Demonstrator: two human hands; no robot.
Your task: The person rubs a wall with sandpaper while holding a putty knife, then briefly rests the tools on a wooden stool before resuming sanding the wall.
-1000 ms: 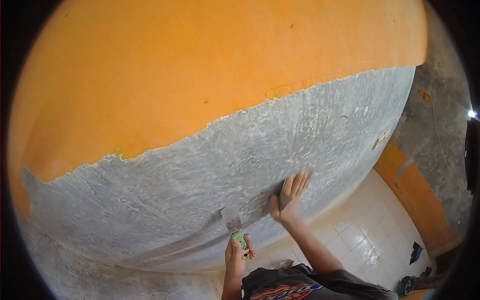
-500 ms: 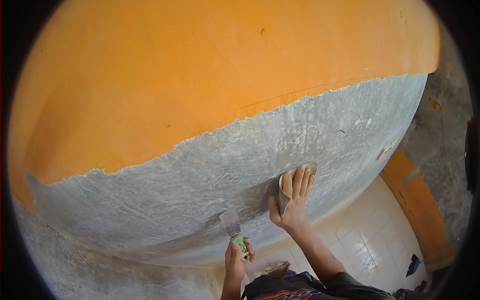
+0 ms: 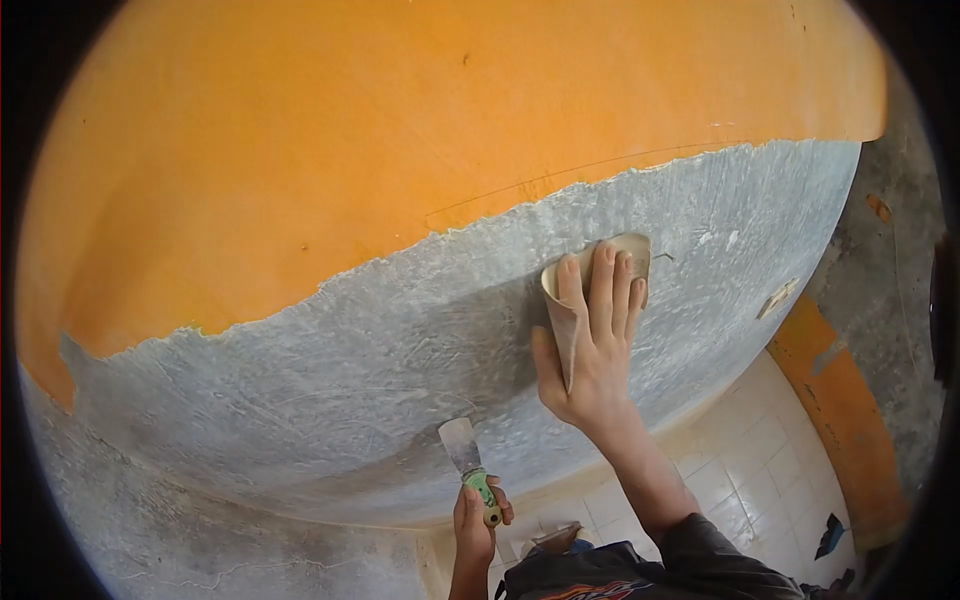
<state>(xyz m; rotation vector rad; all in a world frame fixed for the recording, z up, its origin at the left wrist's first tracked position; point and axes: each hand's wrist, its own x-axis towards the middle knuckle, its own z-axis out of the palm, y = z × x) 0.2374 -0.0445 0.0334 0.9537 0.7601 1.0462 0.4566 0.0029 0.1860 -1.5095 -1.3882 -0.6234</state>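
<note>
My right hand (image 3: 595, 365) lies with fingers stretched over a curled sheet of sandpaper (image 3: 632, 244), pressing it against the bare grey wall (image 3: 400, 340). The sheet's left edge folds up between thumb and fingers, and its abrasive face is hidden. Lower down, my left hand (image 3: 474, 528) is wrapped round the green handle of a putty knife (image 3: 461, 446). The knife's wide blade points up, overlapping the lower wall in this view.
Orange paint (image 3: 300, 150) covers the wall above a ragged edge. A small outlet-like fitting (image 3: 777, 298) sits on the wall at right. Below is a tiled floor (image 3: 740, 480); a dark blue scrap (image 3: 829, 537) lies on it. Another grey wall (image 3: 250, 550) stands at lower left.
My right hand has slid the sandpaper up the wall, nearer the orange paint edge. The left hand with the putty knife has hardly moved. The view has shifted slightly.
</note>
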